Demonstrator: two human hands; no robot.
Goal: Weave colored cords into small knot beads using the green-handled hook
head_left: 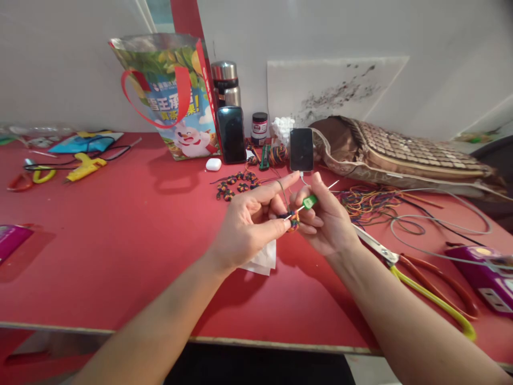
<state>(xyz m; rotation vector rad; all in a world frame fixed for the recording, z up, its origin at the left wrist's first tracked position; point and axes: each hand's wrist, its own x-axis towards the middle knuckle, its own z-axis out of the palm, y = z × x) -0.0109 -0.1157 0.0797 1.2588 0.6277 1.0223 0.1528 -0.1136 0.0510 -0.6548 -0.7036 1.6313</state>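
My left hand (250, 222) pinches a small piece of multicoloured crochet work (294, 220) in dark blue, orange and red yarn. A strand of yarn runs up over its raised index finger. In my right hand (326, 219) is a crochet hook (310, 201) with a green grip, its thin metal shaft reaching into the crochet piece. Both hands meet above the red table. Behind the left hand lie several small crocheted pieces (228, 193) in similar colours. Under the hands sits a white paper (262, 259).
Scissors (395, 258) and tangled yarn (371, 206) lie right, near a purple power strip (487, 278). Along the back stand a shopping bag (176, 101), flask (226, 80), two phones (231, 136) and a brown cushion-like bag (401, 155). A yellow glue gun (86, 167) rests left.
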